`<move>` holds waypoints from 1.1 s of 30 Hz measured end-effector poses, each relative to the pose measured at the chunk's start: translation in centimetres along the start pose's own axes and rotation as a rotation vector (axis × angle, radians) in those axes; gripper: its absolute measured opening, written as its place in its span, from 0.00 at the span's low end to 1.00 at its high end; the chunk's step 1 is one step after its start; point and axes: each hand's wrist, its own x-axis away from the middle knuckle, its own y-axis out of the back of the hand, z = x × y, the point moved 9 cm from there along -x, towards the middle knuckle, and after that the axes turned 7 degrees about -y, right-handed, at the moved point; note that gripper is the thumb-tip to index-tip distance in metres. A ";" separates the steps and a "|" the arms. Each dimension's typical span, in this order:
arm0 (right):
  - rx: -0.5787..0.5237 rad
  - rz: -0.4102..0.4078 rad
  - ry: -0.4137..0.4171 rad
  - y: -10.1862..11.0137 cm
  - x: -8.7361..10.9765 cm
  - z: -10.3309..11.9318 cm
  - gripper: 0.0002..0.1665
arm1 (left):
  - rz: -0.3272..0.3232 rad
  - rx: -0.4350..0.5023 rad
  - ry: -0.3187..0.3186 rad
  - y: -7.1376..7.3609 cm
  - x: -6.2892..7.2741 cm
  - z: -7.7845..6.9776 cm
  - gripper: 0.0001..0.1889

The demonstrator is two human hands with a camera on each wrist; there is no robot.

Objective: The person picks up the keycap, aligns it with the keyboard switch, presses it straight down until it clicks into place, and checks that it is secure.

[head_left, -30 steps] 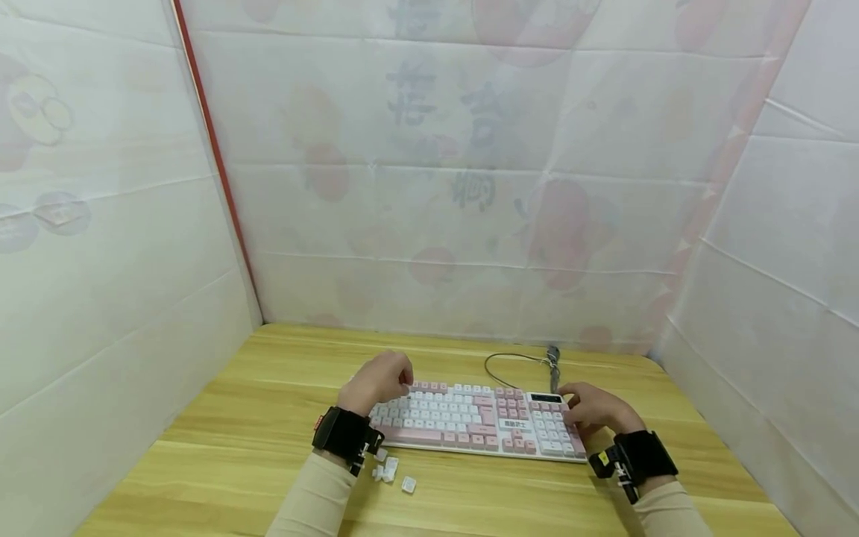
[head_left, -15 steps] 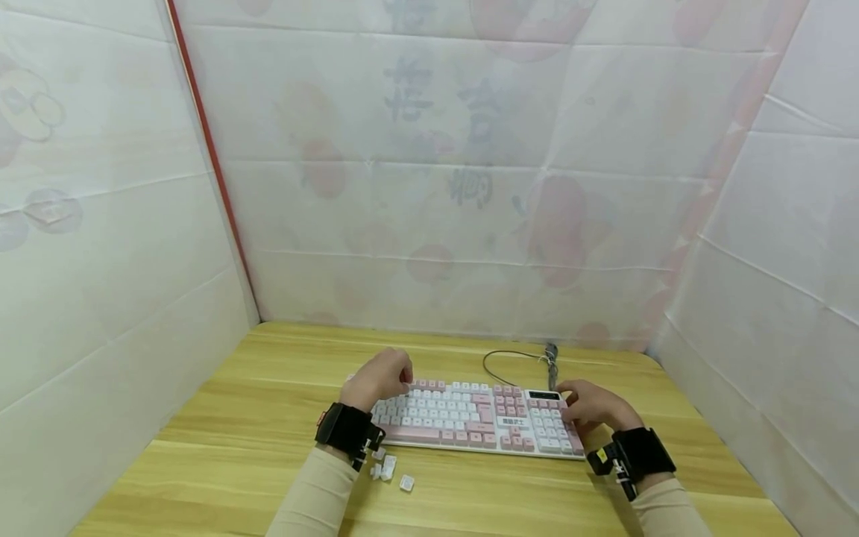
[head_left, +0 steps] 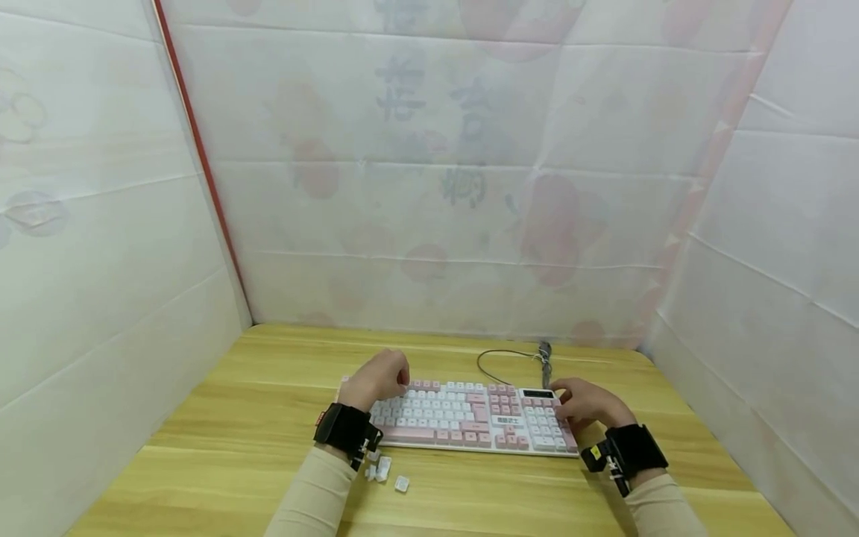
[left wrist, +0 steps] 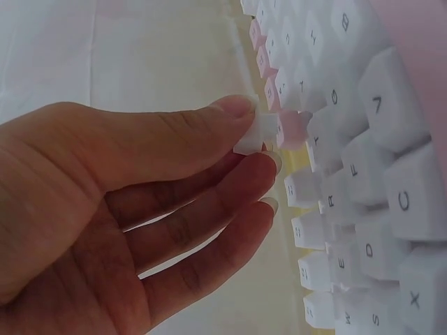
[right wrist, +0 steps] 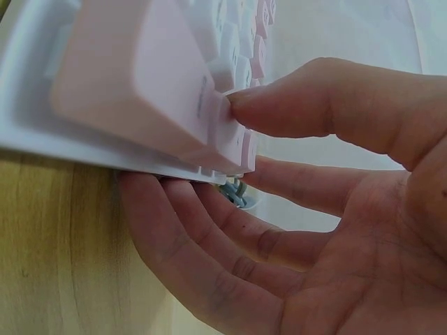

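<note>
A pink-and-white keyboard (head_left: pixel 429 414) lies on the wooden table. My left hand (head_left: pixel 379 377) is over its back left part. In the left wrist view, the thumb and index finger of that hand pinch a small white keycap (left wrist: pixel 246 144) beside a pink key (left wrist: pixel 290 130) of the back row; whether the two touch is hard to tell. My right hand (head_left: pixel 588 403) grips the keyboard's right end. The right wrist view has its thumb on the pink keys (right wrist: pixel 227 132) and its other fingers along and under the edge.
Several loose white keycaps lie on the table in front of the keyboard, among them one set apart (head_left: pixel 401 484) to the right. A bundled grey cable (head_left: pixel 546 362) lies behind the keyboard. White sheet walls (head_left: pixel 429 224) stand at the back and sides.
The whole head view shifts slightly left. Both hands keep almost the same place on the keyboard, and the loose keycaps stay where they were.
</note>
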 end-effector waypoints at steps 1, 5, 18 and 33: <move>-0.004 0.000 0.003 -0.1 -0.1 0.0 0.42 | 0.001 -0.002 0.002 0.0 0.0 0.0 0.05; -0.012 0.005 0.005 -0.2 -0.1 0.2 0.42 | 0.010 -0.004 0.008 -0.1 -0.2 0.1 0.06; -0.023 0.001 0.009 0.1 0.0 0.4 0.43 | 0.017 -0.036 0.013 0.1 -0.5 0.6 0.05; -0.024 -0.011 0.003 -0.1 0.2 0.1 0.41 | 0.030 -0.065 -0.001 -0.6 -1.0 0.5 0.06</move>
